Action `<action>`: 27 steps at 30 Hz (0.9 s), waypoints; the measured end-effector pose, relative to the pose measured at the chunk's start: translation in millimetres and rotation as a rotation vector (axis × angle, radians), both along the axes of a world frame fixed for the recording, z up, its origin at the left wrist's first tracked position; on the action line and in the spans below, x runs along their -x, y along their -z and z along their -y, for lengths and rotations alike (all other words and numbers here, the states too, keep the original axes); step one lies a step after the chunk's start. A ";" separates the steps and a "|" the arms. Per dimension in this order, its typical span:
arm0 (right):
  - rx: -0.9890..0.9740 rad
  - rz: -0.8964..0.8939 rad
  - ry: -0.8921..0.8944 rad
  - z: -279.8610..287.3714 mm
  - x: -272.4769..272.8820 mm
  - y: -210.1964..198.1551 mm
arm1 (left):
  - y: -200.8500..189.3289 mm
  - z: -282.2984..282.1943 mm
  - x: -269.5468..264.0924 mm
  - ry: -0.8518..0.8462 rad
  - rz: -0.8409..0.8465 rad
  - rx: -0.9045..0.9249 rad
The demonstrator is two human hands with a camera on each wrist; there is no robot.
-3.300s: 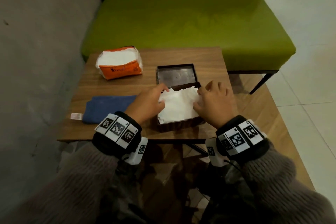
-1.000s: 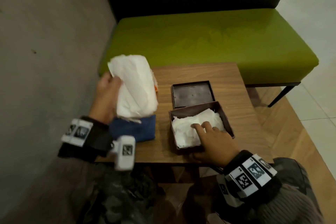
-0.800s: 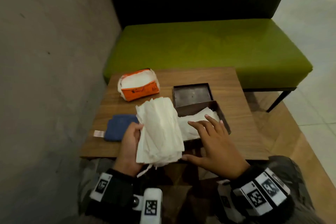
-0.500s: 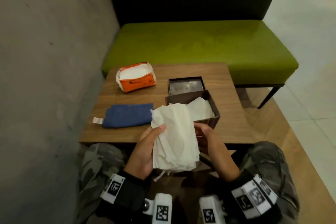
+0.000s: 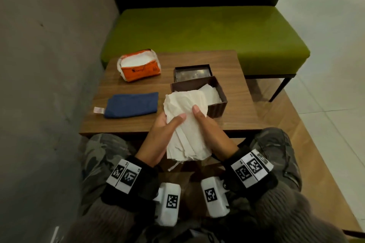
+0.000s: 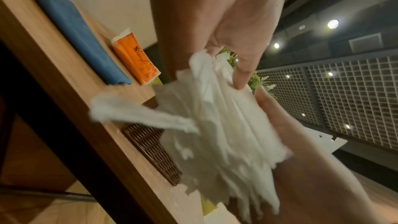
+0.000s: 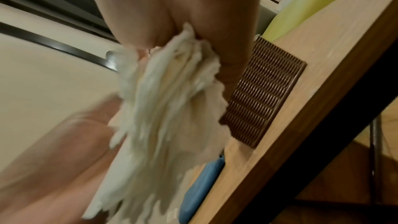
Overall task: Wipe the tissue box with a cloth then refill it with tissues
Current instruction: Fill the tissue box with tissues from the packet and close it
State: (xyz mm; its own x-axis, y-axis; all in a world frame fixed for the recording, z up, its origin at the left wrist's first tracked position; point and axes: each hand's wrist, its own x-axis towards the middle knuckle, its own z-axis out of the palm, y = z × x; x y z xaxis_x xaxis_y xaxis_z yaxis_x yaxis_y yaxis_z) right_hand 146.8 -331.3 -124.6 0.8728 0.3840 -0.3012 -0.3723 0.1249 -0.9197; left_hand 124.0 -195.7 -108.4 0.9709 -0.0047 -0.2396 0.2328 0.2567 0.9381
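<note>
White tissues (image 5: 186, 124), a thick stack with ragged lower edges, sit between both hands in the head view, held over the near edge of the wooden table (image 5: 138, 124). The left hand (image 5: 162, 136) wraps the stack's left side with its thumb laid across the front; the right hand (image 5: 209, 130) clasps the right side, thumb also on top. Behind the stack stands the brown tissue box (image 5: 217, 102), open, with more white tissue inside. Its lid (image 5: 192, 73) lies upturned just beyond it. Only this view shows the whole layout: a folded blue cloth (image 5: 132, 104) with a small white tag to the left of the box, an orange tissue pack (image 5: 139, 67) farther back, and a green bench (image 5: 197, 33) behind the table.

From the left wrist, the left hand (image 6: 243, 23) shows fingers curled onto the tissues (image 6: 219, 134), one loose strip trailing toward the table. Here the ribbed, woven-looking wall of the tissue box (image 6: 150, 151) becomes clear. The orange tissue pack (image 6: 135, 60) carries dark script lettering, too small to read. The blue cloth (image 6: 75, 28) lies beside it.

From the right wrist, blurred, the right hand (image 7: 183, 14) pinches the top of the tissues (image 7: 163, 117), whose layers hang in frayed folds. The tissue box (image 7: 264, 91) shows the same ribbed side, and an end of the blue cloth (image 7: 200, 185) peeks below.
</note>
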 end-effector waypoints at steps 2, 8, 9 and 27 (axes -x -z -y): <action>-0.009 0.021 -0.014 0.7 1.9 1.1 | 0.4 -1.1 0.4 -0.002 -0.002 -0.011; 0.093 0.132 -0.006 5.2 3.6 -0.8 | 4.2 -11.8 0.5 0.042 0.076 -0.249; 0.147 0.152 0.035 11.4 1.1 -3.2 | 3.3 -18.7 -0.2 0.061 0.093 -0.296; 0.100 0.121 0.086 43.3 -3.2 -5.2 | 17.3 -28.3 23.2 0.057 -0.056 0.326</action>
